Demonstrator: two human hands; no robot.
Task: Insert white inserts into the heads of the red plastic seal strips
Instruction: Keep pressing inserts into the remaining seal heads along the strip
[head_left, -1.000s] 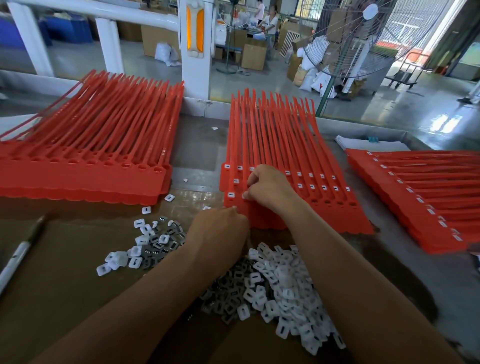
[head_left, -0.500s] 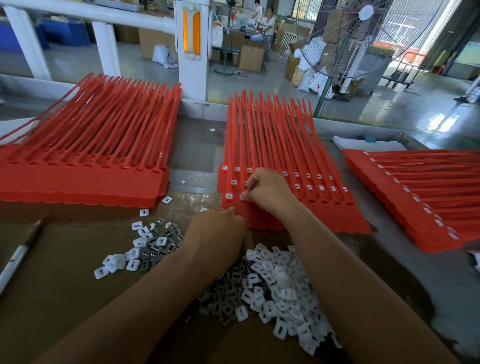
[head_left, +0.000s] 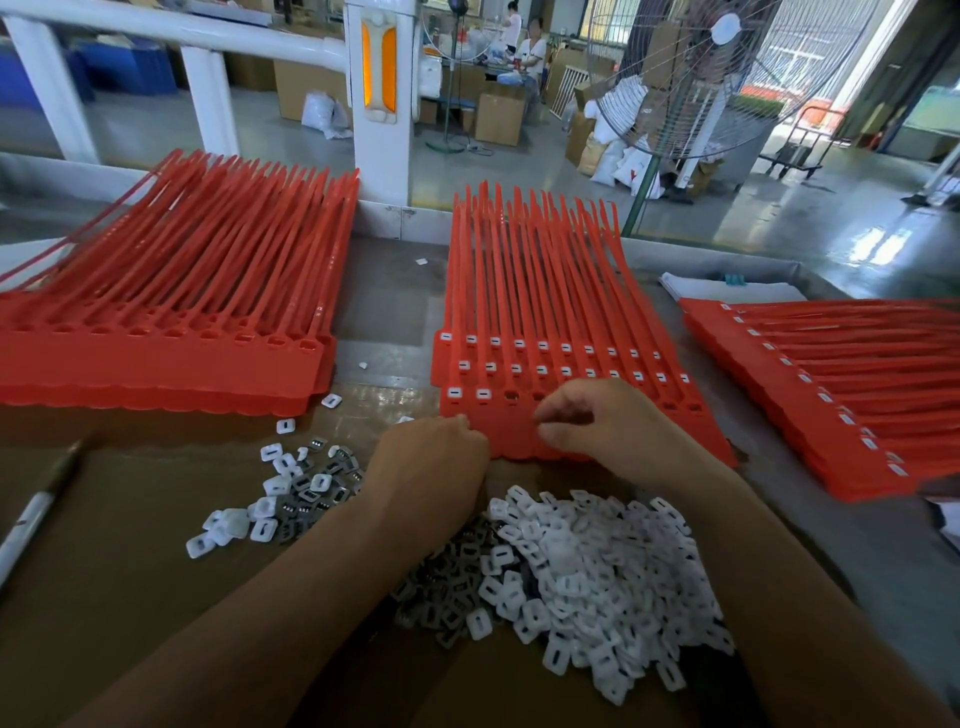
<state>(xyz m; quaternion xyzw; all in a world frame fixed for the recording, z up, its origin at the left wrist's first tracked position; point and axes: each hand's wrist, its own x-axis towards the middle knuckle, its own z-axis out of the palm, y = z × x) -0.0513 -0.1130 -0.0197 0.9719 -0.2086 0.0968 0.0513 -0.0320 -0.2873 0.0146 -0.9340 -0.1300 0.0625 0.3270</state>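
Note:
A stack of red seal strips (head_left: 540, 291) lies in the middle of the table, heads toward me. In its front row two heads on the left hold a white insert (head_left: 454, 392); the holes beside them, such as the empty head (head_left: 511, 396), are bare. My right hand (head_left: 602, 428) hovers over that front row, thumb and forefinger a little apart with nothing visible between them. My left hand (head_left: 431, 460) rests knuckles-up at the strips' near edge, its fingers curled under and hidden. A big pile of white inserts (head_left: 597, 571) lies below both hands.
A smaller scatter of inserts (head_left: 285, 488) lies to the left on brown cardboard (head_left: 104, 597). A stack of strips with empty heads (head_left: 171, 322) is at the left, a filled stack (head_left: 831, 379) at the right. A pen (head_left: 31, 519) lies at the left edge.
My right hand has drawn back from the second head, leaving an insert in it, and shifted right along the front row. My left hand stayed at the strips' near edge.

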